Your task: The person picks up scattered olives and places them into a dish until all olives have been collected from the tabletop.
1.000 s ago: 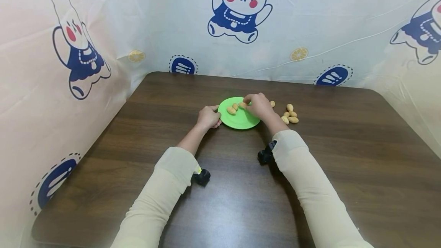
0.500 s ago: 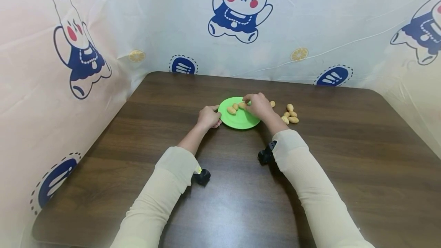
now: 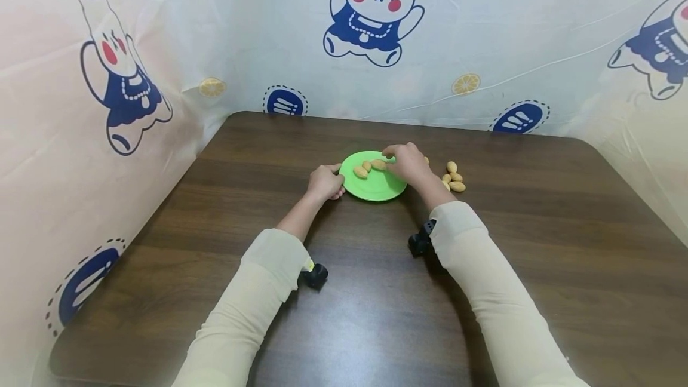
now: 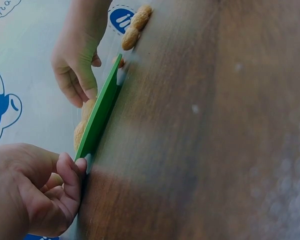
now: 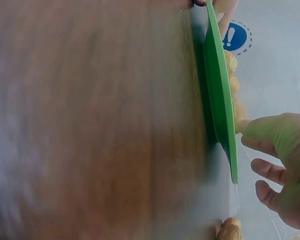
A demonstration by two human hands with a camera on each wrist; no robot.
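Note:
A light green plate [image 3: 373, 190] lies on the table with three peanuts [image 3: 360, 172] on it. My left hand [image 3: 325, 183] pinches the plate's left rim; the left wrist view shows the fingers [image 4: 65, 172] curled at its edge. Over the plate's right side is my right hand [image 3: 407, 163]. Its fingertips are next to the rightmost peanut [image 3: 378, 165], and in the right wrist view the fingers [image 5: 270, 172] are spread apart with nothing held between them. Whether a fingertip still touches that peanut is hard to tell.
Several more peanuts [image 3: 455, 178] lie on the brown wooden table [image 3: 537, 208] right of the plate, one partly behind my right hand. A printed cloth [image 3: 258, 34] rises at the table's back and sides.
My right hand has let go of the rightmost peanut and shifted slightly right and up. That peanut stays on the plate. The left hand and plate have not moved.

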